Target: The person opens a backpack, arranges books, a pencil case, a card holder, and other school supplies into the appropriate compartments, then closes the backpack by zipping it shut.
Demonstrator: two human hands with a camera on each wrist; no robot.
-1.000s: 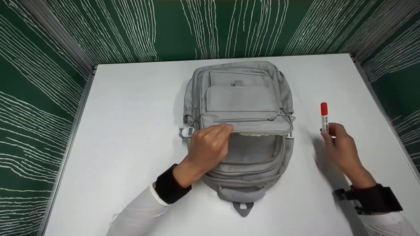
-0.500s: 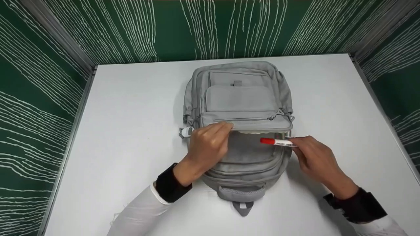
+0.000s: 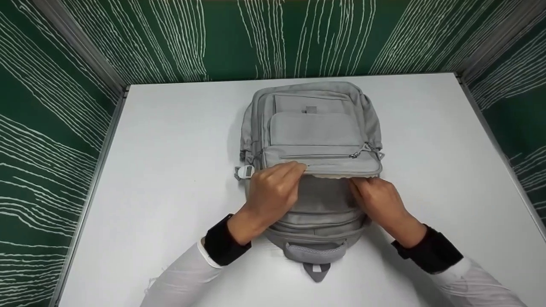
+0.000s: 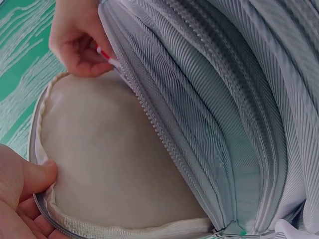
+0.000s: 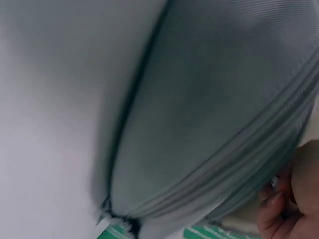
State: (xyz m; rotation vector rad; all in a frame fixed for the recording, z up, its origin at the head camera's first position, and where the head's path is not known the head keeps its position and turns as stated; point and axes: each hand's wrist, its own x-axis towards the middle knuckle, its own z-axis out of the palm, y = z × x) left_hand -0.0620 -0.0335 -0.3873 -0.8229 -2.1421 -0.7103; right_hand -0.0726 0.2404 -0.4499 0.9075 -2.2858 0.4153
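A grey backpack (image 3: 315, 128) lies flat on the white table, its front panel unzipped at the near end. My left hand (image 3: 273, 187) pinches the edge of that panel and holds it raised; thumb and pale lining (image 4: 109, 149) show in the left wrist view. At the right side of the opening, my right hand (image 3: 379, 198) has its fingertips under the panel. The left wrist view shows that hand's curled fingers holding a red and white marker (image 4: 104, 54), mostly hidden by the hand and the zipper edge. In the right wrist view, the right hand's fingers (image 5: 271, 214) sit beside the bag's opening.
A carry handle (image 3: 315, 252) and a hanging loop lie at the bag's near end. A white strap buckle (image 3: 245, 172) sticks out on the left. Green panels with white lines (image 3: 230, 42) stand behind and beside the white table (image 3: 179, 140).
My right hand has moved left with the marker, from beside the backpack to inside its opening, and the marker has gone from the head view. The left hand keeps its grip on the panel.
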